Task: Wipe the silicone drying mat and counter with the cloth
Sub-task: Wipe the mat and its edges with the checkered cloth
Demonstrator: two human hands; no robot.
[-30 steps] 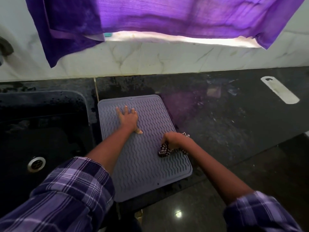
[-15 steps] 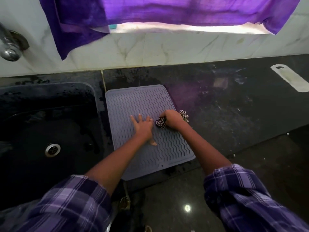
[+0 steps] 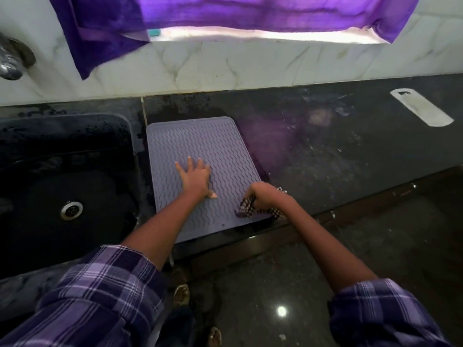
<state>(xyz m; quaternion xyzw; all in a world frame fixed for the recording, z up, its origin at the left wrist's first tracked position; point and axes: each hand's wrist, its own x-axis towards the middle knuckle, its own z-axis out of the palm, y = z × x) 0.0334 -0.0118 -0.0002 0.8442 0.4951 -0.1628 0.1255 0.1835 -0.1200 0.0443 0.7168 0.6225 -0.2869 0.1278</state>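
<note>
A grey-lilac silicone drying mat with a wavy ribbed surface lies on the dark stone counter, right of the sink. My left hand is pressed flat on the mat's middle, fingers spread. My right hand is closed on a bunched black-and-white checked cloth at the mat's near right corner, close to the counter's front edge. Part of the cloth is hidden under that hand.
A black sink with a metal drain sits left of the mat. A tap juts from the wall at far left. A purple curtain hangs over the marble backsplash. A white flat strip lies at the counter's back right.
My right hand has drawn the cloth from the mat's middle right edge down to its near right corner. The left hand stays flat on the mat.
</note>
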